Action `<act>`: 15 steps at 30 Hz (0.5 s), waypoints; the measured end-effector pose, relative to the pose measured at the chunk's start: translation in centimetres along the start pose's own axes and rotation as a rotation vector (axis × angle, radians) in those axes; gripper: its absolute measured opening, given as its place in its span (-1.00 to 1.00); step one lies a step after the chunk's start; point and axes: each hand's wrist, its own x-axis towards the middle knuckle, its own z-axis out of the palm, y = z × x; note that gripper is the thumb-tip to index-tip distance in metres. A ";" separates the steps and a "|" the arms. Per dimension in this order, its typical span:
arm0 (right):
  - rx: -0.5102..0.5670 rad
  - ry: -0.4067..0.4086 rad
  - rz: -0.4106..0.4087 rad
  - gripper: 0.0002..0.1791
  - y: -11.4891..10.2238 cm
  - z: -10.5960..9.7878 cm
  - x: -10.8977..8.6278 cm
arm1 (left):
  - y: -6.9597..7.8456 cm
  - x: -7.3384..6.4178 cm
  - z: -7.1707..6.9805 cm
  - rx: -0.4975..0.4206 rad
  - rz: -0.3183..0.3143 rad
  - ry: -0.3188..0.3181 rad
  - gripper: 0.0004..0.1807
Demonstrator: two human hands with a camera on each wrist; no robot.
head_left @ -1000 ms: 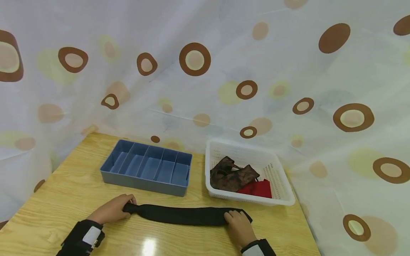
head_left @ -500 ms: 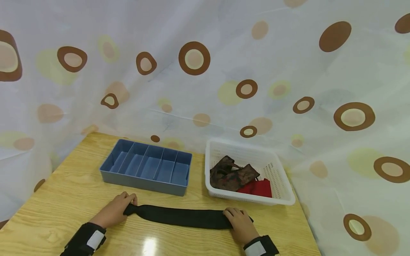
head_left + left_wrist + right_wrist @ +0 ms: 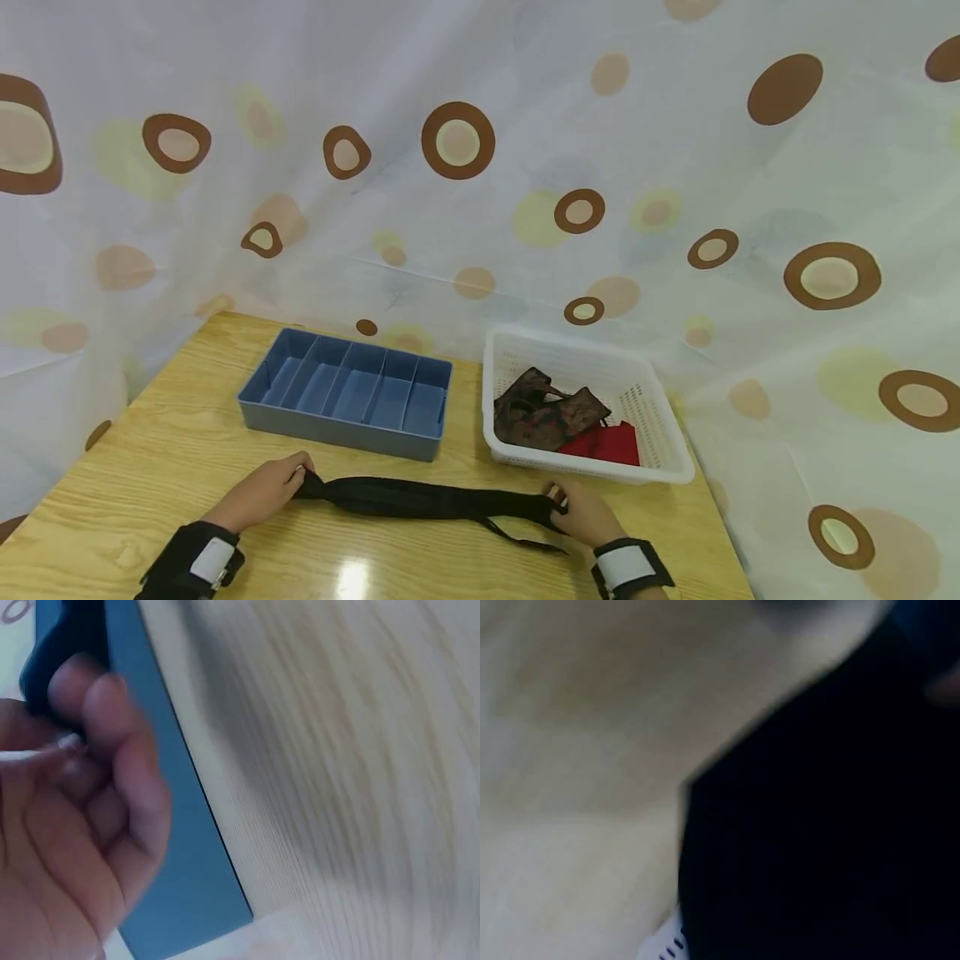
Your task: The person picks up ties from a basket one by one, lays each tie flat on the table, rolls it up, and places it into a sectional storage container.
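A black necktie stretches sideways between both hands in front of the blue box. At its narrow, knot-like end, my left hand pinches the cloth between thumb and fingers. The left wrist view shows that dark end at the curled fingertips. My right hand grips the other end, with fingers curled round it. A thin black strip hangs out below the tie near the right hand. In the right wrist view, blurred black cloth hides nearly all of the hand.
Behind the tie stands a blue box divided into several compartments. To its right, a white perforated basket holds a dark brown patterned cloth and a red cloth. A spotted curtain hangs behind the wooden table.
My right hand has moved slightly right and turned, and now grips the tie's end instead of lying over it. The tie has twisted, and the thin strip has come into view.
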 end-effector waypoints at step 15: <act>-0.191 0.060 -0.130 -0.64 -2.4 3.2 -3.4 | -0.1 0.5 2.2 0.008 0.011 -0.026 -0.65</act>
